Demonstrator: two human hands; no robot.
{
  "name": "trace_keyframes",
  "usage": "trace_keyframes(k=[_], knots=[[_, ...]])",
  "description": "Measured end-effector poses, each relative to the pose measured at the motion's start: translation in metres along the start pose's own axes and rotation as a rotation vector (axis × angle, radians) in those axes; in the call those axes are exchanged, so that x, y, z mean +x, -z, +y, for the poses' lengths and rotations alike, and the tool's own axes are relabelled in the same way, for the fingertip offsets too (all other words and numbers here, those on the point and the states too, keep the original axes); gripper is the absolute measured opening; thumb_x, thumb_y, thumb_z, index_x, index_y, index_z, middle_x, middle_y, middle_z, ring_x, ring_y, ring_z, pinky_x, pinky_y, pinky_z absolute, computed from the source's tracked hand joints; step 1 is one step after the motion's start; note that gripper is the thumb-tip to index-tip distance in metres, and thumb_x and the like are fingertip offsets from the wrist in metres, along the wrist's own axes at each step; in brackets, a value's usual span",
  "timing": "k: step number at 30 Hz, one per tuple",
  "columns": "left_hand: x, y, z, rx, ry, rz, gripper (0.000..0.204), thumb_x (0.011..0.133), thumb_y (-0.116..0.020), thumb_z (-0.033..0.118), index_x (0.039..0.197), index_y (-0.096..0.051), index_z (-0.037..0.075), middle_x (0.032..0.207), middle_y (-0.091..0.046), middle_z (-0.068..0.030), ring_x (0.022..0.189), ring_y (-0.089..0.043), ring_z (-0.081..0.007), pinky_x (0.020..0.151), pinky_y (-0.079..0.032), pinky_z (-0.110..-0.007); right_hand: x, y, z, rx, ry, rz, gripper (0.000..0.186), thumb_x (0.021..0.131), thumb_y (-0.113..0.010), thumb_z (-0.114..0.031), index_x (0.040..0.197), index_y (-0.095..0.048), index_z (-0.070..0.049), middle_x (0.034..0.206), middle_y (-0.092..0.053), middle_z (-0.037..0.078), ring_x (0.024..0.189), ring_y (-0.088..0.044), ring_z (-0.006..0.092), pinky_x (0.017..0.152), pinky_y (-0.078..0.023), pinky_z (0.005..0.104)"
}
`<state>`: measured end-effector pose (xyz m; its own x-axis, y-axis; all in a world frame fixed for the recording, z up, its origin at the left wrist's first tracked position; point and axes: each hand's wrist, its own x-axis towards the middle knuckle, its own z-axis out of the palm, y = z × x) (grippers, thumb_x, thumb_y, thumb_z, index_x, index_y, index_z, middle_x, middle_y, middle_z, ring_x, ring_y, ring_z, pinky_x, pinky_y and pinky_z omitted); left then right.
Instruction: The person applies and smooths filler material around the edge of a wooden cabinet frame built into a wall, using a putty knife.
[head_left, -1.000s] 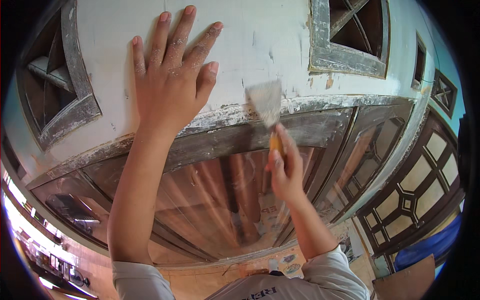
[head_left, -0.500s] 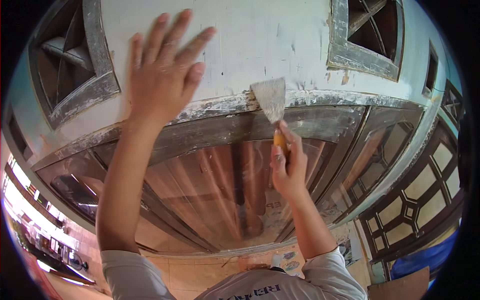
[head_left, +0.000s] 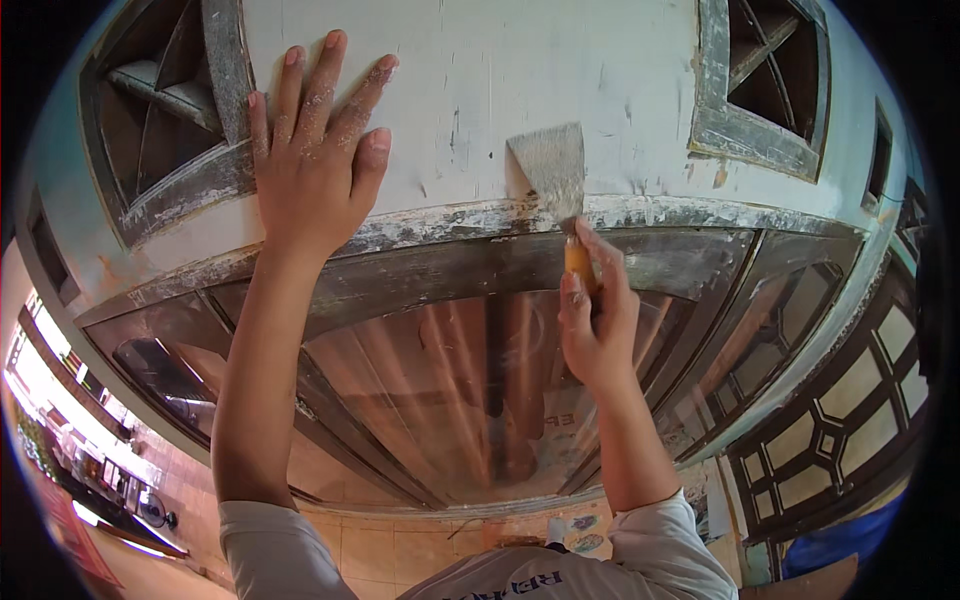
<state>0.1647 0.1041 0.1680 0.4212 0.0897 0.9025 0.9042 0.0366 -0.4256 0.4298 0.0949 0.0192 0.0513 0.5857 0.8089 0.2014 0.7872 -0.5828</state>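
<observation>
My left hand [head_left: 312, 175] lies open on the white painted panel [head_left: 450, 70], fingers spread, with pale flecks on their backs, just right of a square vent [head_left: 235, 100] with grey weathered frame. My right hand [head_left: 600, 310] grips the orange handle of a putty knife [head_left: 548, 160], whose wide, dusty metal blade is over the lower edge of the panel, where it meets the flaking, white-smeared wooden ledge [head_left: 650, 212]. Below the ledge is a dark wooden frame with glass panes [head_left: 430, 380], reflecting my body.
A second vent [head_left: 755, 145] sits at upper right. A dark paneled door [head_left: 860, 380] and a blue object [head_left: 835, 535] stand at right. Below lies a tiled floor [head_left: 380, 550] with scattered bits. A bright opening [head_left: 40, 350] with clutter is at far left.
The putty knife has moved slightly up and right along the ledge. My left hand has shifted toward the left vent, blurred midway and flat now. The whole view has shifted slightly.
</observation>
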Motion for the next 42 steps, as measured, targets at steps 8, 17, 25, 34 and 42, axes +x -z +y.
trace_keyframes(k=[8, 17, 25, 34, 42], knots=[[0.0, -0.003, -0.002, -0.023, -0.011, 0.021, 0.048, 0.1, -0.044, 0.038, 0.146, -0.052, 0.031, 0.162, -0.033, -0.0033, 0.149, -0.027, -0.0364, 0.118, -0.018, -0.061, -0.025, -0.002, 0.017, -0.013, 0.015, -0.007, 0.047, 0.091, -0.054, 0.003, 0.138, -0.051, 0.0, 0.131, -0.062, 0.024, 0.118, -0.065, 0.0331, 0.096, -0.05, 0.0331], [0.0, -0.001, -0.001, -0.015, -0.011, 0.023, 0.048, 0.099, -0.045, 0.036, 0.146, -0.053, 0.029, 0.162, -0.034, -0.0043, 0.148, -0.029, -0.0373, 0.117, -0.02, -0.061, -0.024, 0.012, 0.017, -0.088, 0.122, -0.01, 0.05, 0.089, -0.053, 0.006, 0.138, -0.052, -0.003, 0.131, -0.063, 0.021, 0.114, -0.067, 0.0332, 0.092, -0.052, 0.0317], [-0.002, -0.002, -0.005, -0.038, -0.025, 0.033, 0.048, 0.099, -0.045, 0.036, 0.146, -0.052, 0.029, 0.162, -0.033, -0.0052, 0.148, -0.028, -0.038, 0.117, -0.02, -0.061, -0.016, 0.014, 0.002, -0.103, 0.065, -0.046, 0.051, 0.089, -0.056, 0.005, 0.139, -0.052, -0.005, 0.128, -0.065, 0.019, 0.111, -0.068, 0.0345, 0.09, -0.053, 0.0326], [-0.003, -0.002, -0.01, -0.029, -0.03, 0.029, 0.049, 0.1, -0.044, 0.037, 0.147, -0.051, 0.028, 0.162, -0.033, -0.0051, 0.149, -0.027, -0.038, 0.117, -0.019, -0.061, -0.013, 0.014, 0.001, -0.093, -0.039, -0.068, 0.05, 0.091, -0.055, 0.004, 0.14, -0.053, -0.007, 0.128, -0.066, 0.017, 0.099, -0.072, 0.0272, 0.085, -0.052, 0.0294], [-0.002, -0.003, -0.007, -0.036, -0.007, 0.017, 0.054, 0.094, -0.052, 0.035, 0.148, -0.049, 0.033, 0.163, -0.031, -0.0034, 0.149, -0.026, -0.0366, 0.118, -0.02, -0.061, 0.003, 0.033, -0.006, 0.177, -0.117, 0.154, 0.04, 0.101, -0.05, -0.007, 0.141, -0.05, -0.006, 0.081, -0.058, -0.001, 0.065, -0.047, 0.0043, 0.062, -0.041, 0.0201]])
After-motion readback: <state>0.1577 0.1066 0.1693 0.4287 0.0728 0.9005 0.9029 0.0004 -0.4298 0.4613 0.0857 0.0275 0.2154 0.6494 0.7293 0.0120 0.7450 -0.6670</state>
